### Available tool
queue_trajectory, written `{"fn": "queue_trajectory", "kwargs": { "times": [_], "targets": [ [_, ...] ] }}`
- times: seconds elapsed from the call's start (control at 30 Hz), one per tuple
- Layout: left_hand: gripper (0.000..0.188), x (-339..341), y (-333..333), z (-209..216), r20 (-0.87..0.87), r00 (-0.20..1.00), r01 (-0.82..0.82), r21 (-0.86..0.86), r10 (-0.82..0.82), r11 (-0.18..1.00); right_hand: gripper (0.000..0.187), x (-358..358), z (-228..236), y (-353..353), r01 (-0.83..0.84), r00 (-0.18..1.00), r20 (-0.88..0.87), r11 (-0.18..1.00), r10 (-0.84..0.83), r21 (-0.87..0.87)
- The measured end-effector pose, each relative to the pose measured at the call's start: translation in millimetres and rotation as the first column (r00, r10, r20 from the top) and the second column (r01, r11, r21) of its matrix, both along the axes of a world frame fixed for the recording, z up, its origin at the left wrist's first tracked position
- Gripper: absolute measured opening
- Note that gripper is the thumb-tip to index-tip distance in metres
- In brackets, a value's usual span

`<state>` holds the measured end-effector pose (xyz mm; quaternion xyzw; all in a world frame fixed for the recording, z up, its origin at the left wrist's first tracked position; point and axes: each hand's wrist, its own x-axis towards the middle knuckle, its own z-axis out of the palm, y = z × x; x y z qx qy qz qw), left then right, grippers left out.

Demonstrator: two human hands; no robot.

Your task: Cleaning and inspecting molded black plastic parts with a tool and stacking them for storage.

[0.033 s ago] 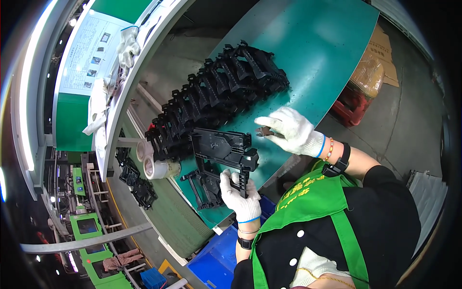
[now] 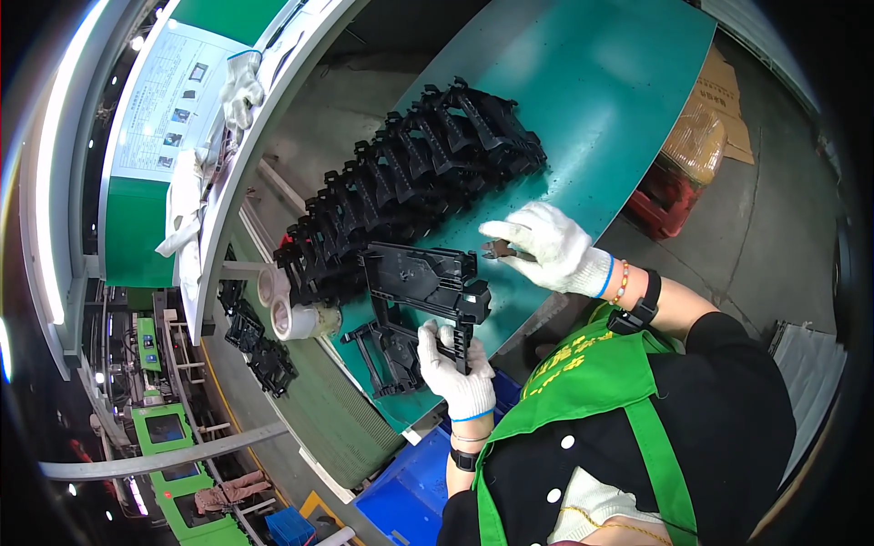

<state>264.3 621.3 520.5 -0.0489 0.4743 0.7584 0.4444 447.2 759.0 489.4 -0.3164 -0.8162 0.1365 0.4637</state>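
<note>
Left hand [image 2: 460, 380] clamps a black frame [image 2: 414, 275], right hand [image 2: 553, 246] clamps pliers [image 2: 497, 248], handles mostly finger-hidden, by the near edge of the green surface [image 2: 605, 100].

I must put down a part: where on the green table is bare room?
Widest: the green tabletop between the long row of black plastic frames and the right edge, lightly specked. Narrower: between that row and the white-gloved right hand. Crowded: lower left, with frames, white tape rolls and black plastic tray in the gloved left hand.
</note>
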Motion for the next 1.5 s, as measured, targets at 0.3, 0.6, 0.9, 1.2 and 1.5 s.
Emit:
{"fn": "queue_trajectory", "kwargs": {
  "times": [0.3, 0.6, 0.9, 1.2, 1.5],
  "targets": [
    [0.018, 10, 7, -2, 0.02, 1.0, 0.018, -0.055, -0.017, 0.998, 0.058, -5, 3, 6, 0.01, 0.999, -0.051, 0.998, -0.007, 0.057],
    [0.015, 1, 8, -28, -0.008, 0.995, 0.093, -0.161, -0.096, 0.983, 0.044, 13, -40, 25, -0.01, 0.996, -0.077, 0.785, -0.048, -0.62],
    [0.013, -39, 15, -94, -0.109, 0.94, 0.307, -0.141, -0.323, 0.941, 0.028, -12, 16, -7, -0.607, 0.721, 0.109, 0.7, 0.684, -0.377],
    [0.034, -42, -4, -120, -0.395, 0.706, 0.42, -0.436, -0.588, 0.796, 0.03, -43, -14, -28, -0.458, 0.56, 0.481, 0.736, 0.674, -0.498],
    [0.04, -113, -22, 8, -0.663, 0.154, -0.205, -0.747, -0.733, 0.633, 0.038, -53, -1, -18, -0.385, 0.462, 0.588, 0.747, 0.664, -0.541]
  ]
}}
